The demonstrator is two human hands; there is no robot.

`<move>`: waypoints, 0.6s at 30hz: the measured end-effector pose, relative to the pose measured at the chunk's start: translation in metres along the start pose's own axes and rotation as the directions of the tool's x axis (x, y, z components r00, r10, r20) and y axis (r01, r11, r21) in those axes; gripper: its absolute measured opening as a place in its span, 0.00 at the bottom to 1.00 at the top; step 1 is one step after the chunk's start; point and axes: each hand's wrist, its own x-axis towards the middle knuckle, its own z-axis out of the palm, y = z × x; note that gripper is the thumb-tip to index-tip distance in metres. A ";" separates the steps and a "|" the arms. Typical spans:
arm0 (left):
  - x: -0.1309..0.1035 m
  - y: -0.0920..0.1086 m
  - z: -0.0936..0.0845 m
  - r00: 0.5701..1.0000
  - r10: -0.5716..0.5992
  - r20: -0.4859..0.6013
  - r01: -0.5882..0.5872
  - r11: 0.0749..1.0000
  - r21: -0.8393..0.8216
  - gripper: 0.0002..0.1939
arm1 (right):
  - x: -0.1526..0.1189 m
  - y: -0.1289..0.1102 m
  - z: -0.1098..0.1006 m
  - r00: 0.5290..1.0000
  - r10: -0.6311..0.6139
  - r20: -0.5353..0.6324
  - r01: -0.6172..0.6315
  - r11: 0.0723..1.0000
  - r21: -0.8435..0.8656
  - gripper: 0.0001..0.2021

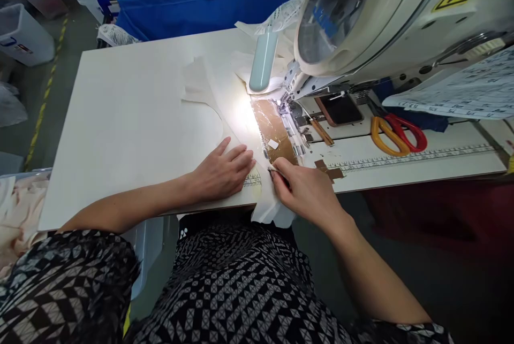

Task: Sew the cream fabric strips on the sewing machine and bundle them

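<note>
A piece of white fabric with a curved edge lies on the white sewing table, reaching from the back toward me and hanging over the front edge. My left hand rests flat on it, fingers stretched toward the right. At the table's front edge my right hand pinches the fabric's edge between thumb and forefinger; a small dark bit shows at the fingertips, too small to name. Just beyond that hand is a brown-taped plate in front of the lit needle area of the sewing machine.
Scissors with orange and red handles, a phone and a wooden-handled tool lie at the right. A measuring tape runs along the front edge. A pale green lamp-like piece stands by the machine. Blue cloth hangs behind the table.
</note>
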 end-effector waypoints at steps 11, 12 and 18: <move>0.001 0.012 0.005 0.996 0.066 -0.066 -0.070 0.996 -0.060 0.19 | 0.001 -0.007 -0.001 0.999 0.037 -0.019 -0.037 0.999 -0.018 0.13; 0.001 0.013 0.006 0.996 0.063 -0.065 -0.067 0.996 -0.056 0.19 | 0.001 -0.007 0.000 0.999 0.033 -0.033 -0.033 0.999 -0.009 0.14; -0.001 0.014 0.010 0.996 0.054 -0.070 -0.057 0.997 -0.047 0.20 | 0.003 -0.002 0.009 0.993 -0.014 -0.117 0.029 0.992 0.126 0.13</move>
